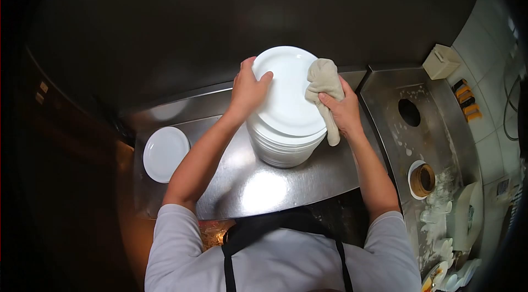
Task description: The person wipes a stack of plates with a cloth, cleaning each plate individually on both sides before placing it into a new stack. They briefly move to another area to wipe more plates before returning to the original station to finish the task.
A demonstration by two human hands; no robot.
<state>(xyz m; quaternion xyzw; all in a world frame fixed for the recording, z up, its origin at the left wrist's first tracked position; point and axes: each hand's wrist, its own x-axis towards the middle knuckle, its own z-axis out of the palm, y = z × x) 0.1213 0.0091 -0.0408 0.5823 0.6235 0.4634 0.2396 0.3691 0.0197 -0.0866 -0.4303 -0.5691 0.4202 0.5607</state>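
With left hand (250, 91) half closed, gripping plate (289, 94) at top of stack (283, 154), thumb on upper face; with right hand (345, 109) closed around cloth (323, 78), at plate's opposite side. Left of stack: more plates (166, 154).

The round white plate (290, 94) is gleaming, smooth and glossy. The rumpled beige cloth (323, 76) is looking matt and soft-textured. The long silver-grey metal counter (313, 181) is reflecting a bright glare from its smooth, polished top. The broad, dark, flat wall panel (192, 28) is showing a dull sheen.
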